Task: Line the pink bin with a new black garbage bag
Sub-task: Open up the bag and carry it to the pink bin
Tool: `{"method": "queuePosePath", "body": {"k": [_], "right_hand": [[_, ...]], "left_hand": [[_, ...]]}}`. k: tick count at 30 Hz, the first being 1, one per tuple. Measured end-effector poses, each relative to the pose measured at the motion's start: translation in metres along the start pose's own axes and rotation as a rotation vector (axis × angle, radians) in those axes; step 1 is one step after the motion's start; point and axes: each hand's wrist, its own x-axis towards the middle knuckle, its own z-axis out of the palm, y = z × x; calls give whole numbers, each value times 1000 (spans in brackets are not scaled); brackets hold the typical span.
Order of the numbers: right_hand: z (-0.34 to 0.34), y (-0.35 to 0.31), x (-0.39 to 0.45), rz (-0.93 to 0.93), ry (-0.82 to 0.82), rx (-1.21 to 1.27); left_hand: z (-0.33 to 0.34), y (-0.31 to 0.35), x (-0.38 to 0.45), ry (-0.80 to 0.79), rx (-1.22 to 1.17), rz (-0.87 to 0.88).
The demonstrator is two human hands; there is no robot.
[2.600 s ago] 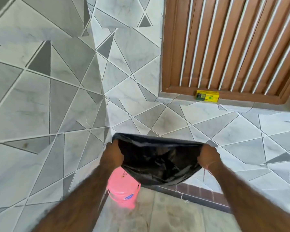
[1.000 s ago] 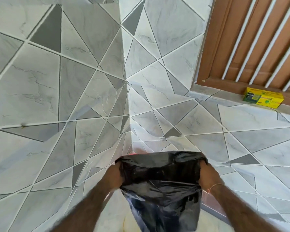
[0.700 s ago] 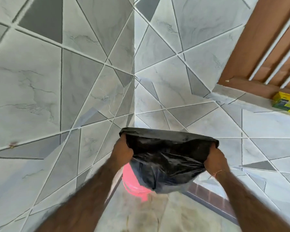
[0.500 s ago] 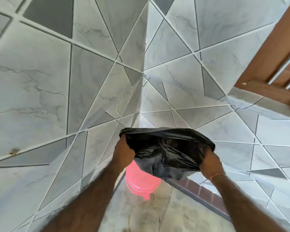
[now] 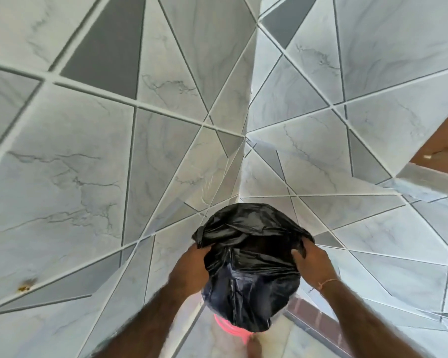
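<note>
A black garbage bag (image 5: 248, 275) hangs with its mouth held wide. My left hand (image 5: 192, 267) grips the bag's left rim and my right hand (image 5: 312, 262) grips its right rim. The bag covers almost all of the pink bin (image 5: 229, 328), which stands on the floor in the wall corner; only a strip of pink shows under the bag's lower end. Whether the bag's bottom sits inside the bin is hidden.
Two grey marble-patterned tiled walls meet in a corner (image 5: 243, 151) right behind the bin. A brown wooden door frame (image 5: 442, 148) shows at the right edge. A dark brick strip (image 5: 313, 319) runs along the floor right of the bin.
The bag has dropped lower over the bin, hiding most of the pink that showed half a second ago. The view has tilted closer to the corner, and the yellow box has left the frame.
</note>
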Motion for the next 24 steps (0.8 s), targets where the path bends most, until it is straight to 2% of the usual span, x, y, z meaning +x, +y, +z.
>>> {"method": "queuePosePath", "body": {"k": [2,5,7,12,16,20,24], "right_hand": [[5,-3,6,0,-19,12],[10,1,10,1,-33,3],[12,8,12,11,-55,-10],[23,28,9,35,-154,-89],[30,39,-1,34,-225,-149],[36,46,-9,33,-253,-173],[58,51,-12,9,-217,-112]], "left_hand": [[-4,9,-7,-9,32,-50],[-5,17,-12,26,97,-238],[-4,19,-14,47,162,-303],[5,13,-21,30,153,-325],[15,0,-32,-84,163,-297],[28,-14,-44,-183,2,-278],[40,-17,-51,-133,-55,-192]]}}
